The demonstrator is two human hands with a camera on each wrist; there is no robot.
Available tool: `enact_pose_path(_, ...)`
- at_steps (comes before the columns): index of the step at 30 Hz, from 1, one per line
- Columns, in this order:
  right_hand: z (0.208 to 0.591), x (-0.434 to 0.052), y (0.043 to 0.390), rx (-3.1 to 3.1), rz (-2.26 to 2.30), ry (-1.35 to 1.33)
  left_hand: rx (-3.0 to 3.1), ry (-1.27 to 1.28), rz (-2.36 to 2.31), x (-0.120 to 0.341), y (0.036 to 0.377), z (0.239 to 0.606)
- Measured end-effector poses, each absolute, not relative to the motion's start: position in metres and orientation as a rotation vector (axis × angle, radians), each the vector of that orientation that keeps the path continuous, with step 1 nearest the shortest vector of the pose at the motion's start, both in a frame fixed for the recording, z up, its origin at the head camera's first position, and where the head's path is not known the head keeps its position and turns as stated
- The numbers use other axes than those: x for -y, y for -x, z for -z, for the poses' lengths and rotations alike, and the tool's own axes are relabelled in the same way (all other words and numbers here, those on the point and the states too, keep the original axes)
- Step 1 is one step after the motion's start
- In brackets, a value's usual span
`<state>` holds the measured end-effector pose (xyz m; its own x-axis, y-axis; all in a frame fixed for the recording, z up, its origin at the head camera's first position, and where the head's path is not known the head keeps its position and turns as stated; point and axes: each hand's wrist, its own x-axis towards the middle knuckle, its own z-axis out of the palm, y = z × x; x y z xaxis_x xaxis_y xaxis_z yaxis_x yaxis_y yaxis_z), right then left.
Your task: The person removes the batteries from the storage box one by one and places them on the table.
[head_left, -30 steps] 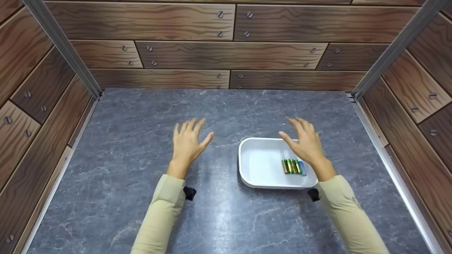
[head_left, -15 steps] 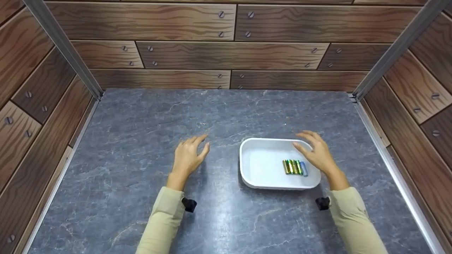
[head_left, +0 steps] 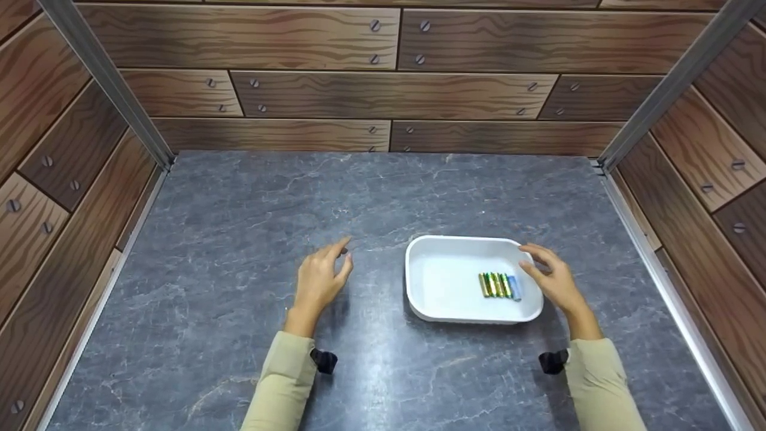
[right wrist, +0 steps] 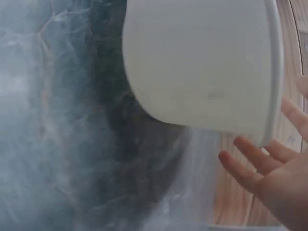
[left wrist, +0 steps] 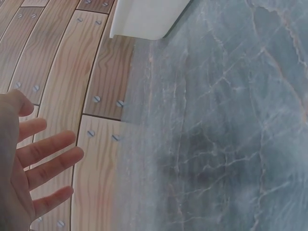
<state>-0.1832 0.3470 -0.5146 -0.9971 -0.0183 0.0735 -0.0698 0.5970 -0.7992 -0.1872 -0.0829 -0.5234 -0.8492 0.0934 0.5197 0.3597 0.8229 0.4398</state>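
Observation:
A white rectangular tray [head_left: 440, 281] sits on the grey marble-look table, right of centre. Several small batteries [head_left: 498, 285], green-gold and one blue, lie side by side in its right half. My right hand [head_left: 553, 279] hovers open at the tray's right rim, fingers relaxed, holding nothing. The right wrist view shows the tray's outer wall [right wrist: 202, 62] close by and my fingers [right wrist: 250, 168] spread beside it. My left hand [head_left: 320, 275] is open above the bare table, left of the tray, empty. In the left wrist view its fingers [left wrist: 45, 159] are spread and a tray corner [left wrist: 144, 19] shows.
Wood-plank walls with screws [head_left: 383, 78] enclose the table at the back and both sides, with metal posts [head_left: 108, 84] in the corners. Grey tabletop [head_left: 239, 197] stretches around the tray.
Both hands have lowered and drawn back toward me. The right hand moved from above the tray's far right corner to beside its right rim. The tray and batteries stayed put.

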Motion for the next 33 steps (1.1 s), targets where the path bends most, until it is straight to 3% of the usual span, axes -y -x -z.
enact_pose_path(12, 0.538, -0.369, 0.176, 2.654, -1.720, -0.043, 2.515, 0.311, 0.785, 0.078, 0.186, 0.530)
enact_pose_path(19, 0.551, -0.377, 0.172, 2.618, -1.876, -0.158, 2.544, 0.297, 0.811, 0.077, 0.184, 0.531)
enact_pose_path(27, 0.568, -0.391, 0.168, 2.288, -2.502, -0.324, 2.550, 0.321, 0.829, 0.073, 0.183, 0.535)
enact_pose_path(33, 0.572, -0.393, 0.168, 2.190, -2.610, -0.446, 2.556, 0.313, 0.855, 0.070, 0.182, 0.535)
